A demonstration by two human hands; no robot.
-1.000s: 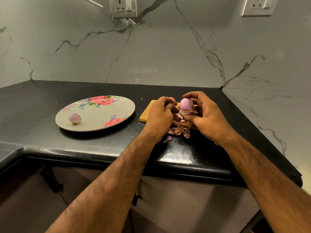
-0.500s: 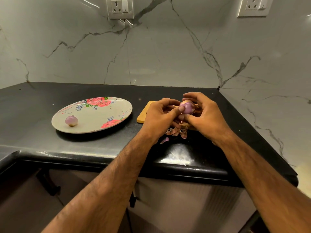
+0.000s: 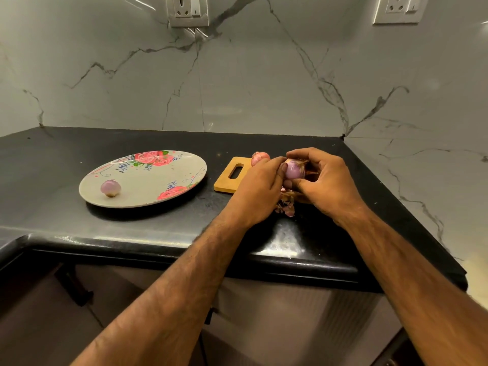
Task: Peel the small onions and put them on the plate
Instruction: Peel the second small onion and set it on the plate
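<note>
A small purple onion (image 3: 294,169), partly peeled, sits between both hands above the wooden cutting board (image 3: 229,178). My right hand (image 3: 326,183) curls round it from the right, with loose brown skin still hanging at its far side. My left hand (image 3: 260,190) pinches at its left side with thumb and fingers. An unpeeled reddish onion (image 3: 260,157) lies on the board just behind my left hand. One peeled onion (image 3: 110,187) rests on the floral plate (image 3: 148,196) at the left. Peeled skins (image 3: 286,204) lie heaped under my hands.
The black stone counter (image 3: 79,228) ends in a rounded front edge near me and meets marble walls at the back and right. Two wall sockets (image 3: 188,10) sit high on the back wall. Cabinet fronts lie below the counter.
The onion has turned in my hands and dropped slightly lower. My left thumb moved onto its left side. The view has shifted, and the unpeeled onion behind my left hand now shows.
</note>
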